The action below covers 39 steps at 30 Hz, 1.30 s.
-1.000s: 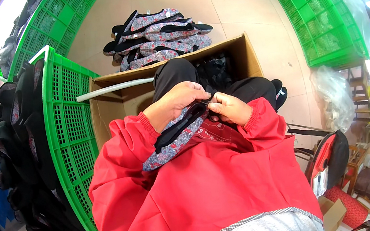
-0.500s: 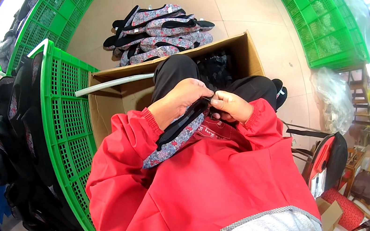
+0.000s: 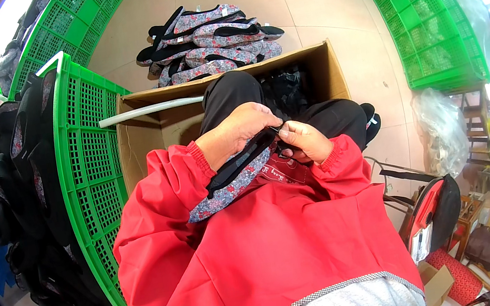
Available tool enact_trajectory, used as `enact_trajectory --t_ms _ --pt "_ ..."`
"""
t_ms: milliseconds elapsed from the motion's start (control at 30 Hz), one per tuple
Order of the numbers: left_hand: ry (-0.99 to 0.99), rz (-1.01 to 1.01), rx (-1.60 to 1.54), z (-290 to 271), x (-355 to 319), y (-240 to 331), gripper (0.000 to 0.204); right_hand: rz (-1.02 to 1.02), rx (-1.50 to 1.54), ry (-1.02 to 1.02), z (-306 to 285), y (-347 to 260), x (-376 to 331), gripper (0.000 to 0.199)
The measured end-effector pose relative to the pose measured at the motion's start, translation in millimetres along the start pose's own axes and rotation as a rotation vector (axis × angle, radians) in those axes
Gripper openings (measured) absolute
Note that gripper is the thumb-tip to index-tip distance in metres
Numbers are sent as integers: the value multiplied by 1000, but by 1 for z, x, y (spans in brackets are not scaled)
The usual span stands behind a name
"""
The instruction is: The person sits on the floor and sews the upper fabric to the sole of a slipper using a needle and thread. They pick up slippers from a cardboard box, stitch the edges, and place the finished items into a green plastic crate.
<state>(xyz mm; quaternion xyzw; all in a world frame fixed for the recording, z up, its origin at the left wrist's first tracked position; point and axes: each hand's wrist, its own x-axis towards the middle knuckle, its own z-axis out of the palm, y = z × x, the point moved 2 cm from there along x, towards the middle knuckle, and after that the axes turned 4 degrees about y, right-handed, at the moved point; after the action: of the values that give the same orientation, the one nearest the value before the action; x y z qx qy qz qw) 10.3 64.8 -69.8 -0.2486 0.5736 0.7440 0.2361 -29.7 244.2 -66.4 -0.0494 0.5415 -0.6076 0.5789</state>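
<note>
A floral grey and red fabric shoe (image 3: 230, 191) with black trim lies across my lap, its near end by my left sleeve. My left hand (image 3: 242, 126) is closed on the far end of this shoe, thumb and fingers pinched together. Close against it, my right hand (image 3: 304, 139) pinches a small black piece at the same end, thumb on top. Whether that piece is part of the shoe I cannot tell. The fingertips of both hands nearly meet, and they partly hide the shoe's end.
Beyond my knees stands an open cardboard box (image 3: 141, 144) with dark items inside. Past it lies a pile of floral shoes (image 3: 215, 54). At my left is a green crate (image 3: 93, 174) beside many black shoes (image 3: 36, 182); another green crate (image 3: 421, 28) stands far right, near clear plastic bags (image 3: 442, 128).
Both hands keep almost the same place and grip on the shoe. My right hand and sleeve have shifted very slightly.
</note>
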Motion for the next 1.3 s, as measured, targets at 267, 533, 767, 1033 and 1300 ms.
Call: enact_trajectory --t_ms 267,533,767,1033,1300 --pt "7 4 7 -1 2 0 12 -36 41 40 -5 13 8 26" --pt "21 14 -29 -1 5 -4 12 24 45 38 -1 8 3 26" --pt "99 28 -13 -2 2 2 12 8 80 54 -5 14 2 29" --pt "135 253 354 -8 -31 23 28 -145 260 -6 -2 27 -10 28" --pt "-85 593 543 -8 -75 42 29 -204 322 -33 -1 34 -8 25"
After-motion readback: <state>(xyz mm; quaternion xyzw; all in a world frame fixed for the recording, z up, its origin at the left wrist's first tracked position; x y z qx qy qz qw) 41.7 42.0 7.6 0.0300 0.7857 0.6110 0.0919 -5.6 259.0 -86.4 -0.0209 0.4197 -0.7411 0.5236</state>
